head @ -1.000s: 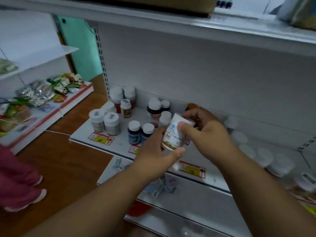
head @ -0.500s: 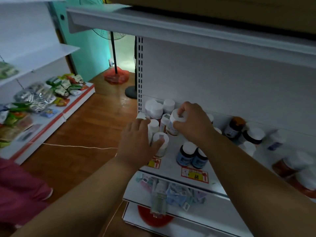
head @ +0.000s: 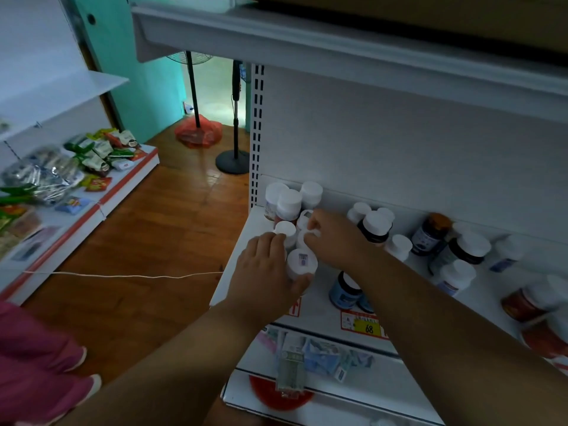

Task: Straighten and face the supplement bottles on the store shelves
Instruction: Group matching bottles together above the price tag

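Several white-capped supplement bottles stand at the left end of the white shelf (head: 322, 312). My left hand (head: 264, 272) wraps around a white bottle (head: 302, 263) near the shelf's front, thumb under its side. My right hand (head: 335, 238) pinches the cap of another white bottle (head: 304, 236) just behind it. Three white-capped bottles (head: 289, 201) stand against the back panel. A dark bottle (head: 373, 226) and a blue bottle (head: 345, 290) stand beside my right forearm, the blue one partly hidden.
More bottles, some tilted, spread to the right (head: 461, 250). Red price tags (head: 362, 324) line the shelf edge. A lower shelf holds small packets (head: 307, 358). A fan stand (head: 235, 161) and a red bag (head: 198, 133) sit on the wooden floor. Snack packets (head: 76, 161) fill the left shelf.
My view shifted left along the shelf. The bottle I held up with both hands went down among the left group; each hand now holds a separate bottle there.
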{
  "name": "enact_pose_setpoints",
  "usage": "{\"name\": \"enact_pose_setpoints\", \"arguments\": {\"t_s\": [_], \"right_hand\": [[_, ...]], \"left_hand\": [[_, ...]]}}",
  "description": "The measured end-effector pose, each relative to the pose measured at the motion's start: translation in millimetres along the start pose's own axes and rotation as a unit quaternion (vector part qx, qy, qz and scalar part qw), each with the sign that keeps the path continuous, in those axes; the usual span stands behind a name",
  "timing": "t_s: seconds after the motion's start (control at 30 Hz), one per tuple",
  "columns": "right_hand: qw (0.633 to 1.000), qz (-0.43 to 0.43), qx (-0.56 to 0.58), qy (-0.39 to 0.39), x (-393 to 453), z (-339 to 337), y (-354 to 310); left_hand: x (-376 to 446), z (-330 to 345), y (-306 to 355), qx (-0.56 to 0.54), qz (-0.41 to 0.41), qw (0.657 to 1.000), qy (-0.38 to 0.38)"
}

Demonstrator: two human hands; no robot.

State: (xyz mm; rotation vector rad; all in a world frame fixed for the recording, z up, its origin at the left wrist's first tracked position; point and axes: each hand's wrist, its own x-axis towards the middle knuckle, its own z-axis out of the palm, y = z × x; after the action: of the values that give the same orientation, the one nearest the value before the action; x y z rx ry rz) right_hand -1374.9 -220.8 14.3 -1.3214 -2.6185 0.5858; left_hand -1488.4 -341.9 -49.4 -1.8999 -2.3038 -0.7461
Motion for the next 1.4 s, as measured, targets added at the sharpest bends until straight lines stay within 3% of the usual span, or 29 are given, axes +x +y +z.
{"name": "enact_pose_setpoints", "arguments": {"t_s": [0.07,0.23,0.37,0.53,0.63,0.77,0.93,1.2,1.27,1.4], "right_hand": [[0.998,-0.045,-0.02,0.039,6.6,-1.0,-7.3],[0.99,-0.082,-0.093,-0.066,27.6,8.8,-23.7],[0.991,-0.087,-0.103,-0.02,32.3,11.1,-23.2],[0.98,-0.13,-0.123,-0.088,36.0,8.0,-29.6],[0.989,-0.113,-0.06,-0.078,32.8,4.2,-31.7],[0.994,-0.085,0.053,0.044,19.6,-20.1,-34.2],[0.957,-0.016,0.265,0.116,-21.8,-59.5,-40.9],[0.866,0.001,0.497,0.048,-100.2,-92.6,14.2],[0.864,0.003,0.5,0.053,-118.1,-94.7,30.4],[0.927,0.037,0.357,0.113,-145.4,-101.0,61.2]], "left_hand": [[0.6,-1.1,-2.6,-0.014,-0.005,1.0,0.005],[-0.3,-7.7,-8.2,-0.095,0.003,0.995,0.011],[-3.8,-12.9,-11.8,-0.204,-0.059,0.977,-0.019],[-2.8,-20.0,-18.1,-0.281,-0.098,0.952,-0.067],[-1.8,-28.9,-20.8,-0.302,-0.116,0.944,-0.064],[0.1,-37.9,-24.8,-0.287,-0.12,0.95,-0.015],[10.0,-56.0,-2.3,-0.265,-0.067,0.96,0.064],[-5.3,-62.0,83.3,-0.472,-0.043,0.879,-0.057],[-8.9,-53.8,105.9,-0.478,-0.042,0.875,-0.062],[-15.3,-33.1,151.8,-0.479,-0.023,0.876,-0.056]]}}
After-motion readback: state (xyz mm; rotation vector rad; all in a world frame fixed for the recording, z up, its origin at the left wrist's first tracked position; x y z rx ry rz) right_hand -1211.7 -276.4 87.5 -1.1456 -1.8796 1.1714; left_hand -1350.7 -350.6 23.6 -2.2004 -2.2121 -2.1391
